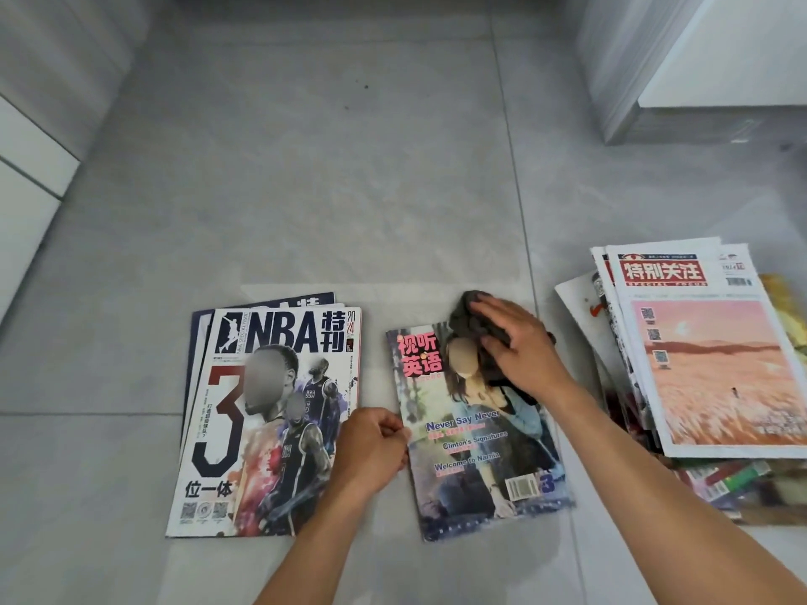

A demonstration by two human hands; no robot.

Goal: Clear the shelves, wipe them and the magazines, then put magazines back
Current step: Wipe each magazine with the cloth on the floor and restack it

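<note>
Head view: right hand (519, 342) flat on cloth (469, 325), left hand (371, 447) pinching magazine (476, 434) edge; cover may crease under fingers if pinch slips.

The right hand (517, 342) is pressing a cloth (474, 329) onto the far right corner of a single magazine (476, 443) lying flat on the floor (305, 189). The left hand (371, 447) is resting at that magazine's left edge, nearer the person than the cloth. Left of the grip, a small pile of magazines (262, 421) is lying, partly under the left forearm. Right of the grip, a taller stack (698, 355) is sitting, apart from the single magazine. Beyond that stack, a cabinet (720, 58) is standing.
</note>
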